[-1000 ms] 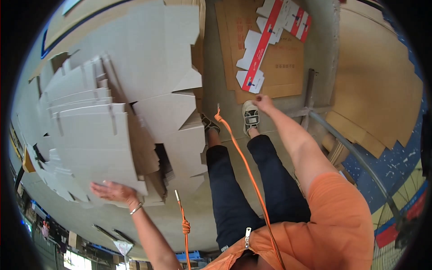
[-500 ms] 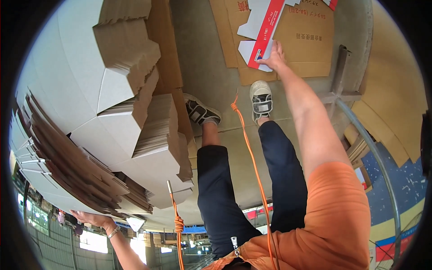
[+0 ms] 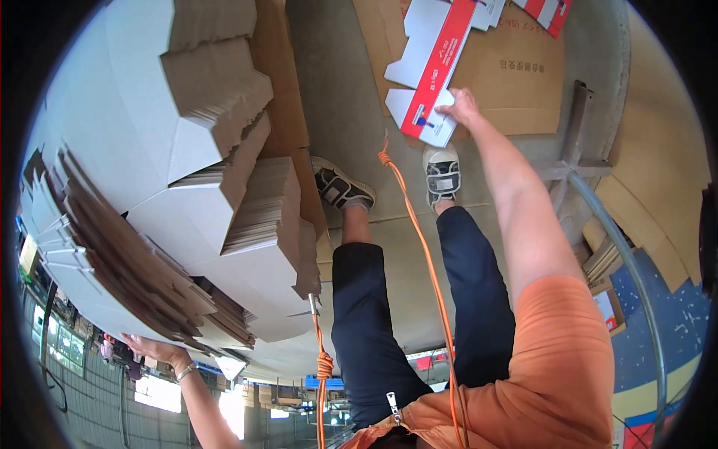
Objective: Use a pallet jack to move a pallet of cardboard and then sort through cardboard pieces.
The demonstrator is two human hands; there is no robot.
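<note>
My right hand is closed on the edge of a flat red and white carton blank, its thumb on top and its other fingers partly hidden. The blank's near end is close to my right shoe, above brown cardboard sheets on the floor. At lower left, my left hand has its fingers stretched out against the outer edge of a large stack of die-cut cardboard blanks. This stack has white faces and brown cut edges.
Another red and white blank lies at the far right of the brown sheets. Orange cords hang in front of my legs. A metal stand with a curved pipe is at right, beside more brown cardboard.
My right hand has closed on the red and white blank and drawn its near end toward me, off the brown sheets. My left hand stays at the stack's edge. The view has shifted slightly.
</note>
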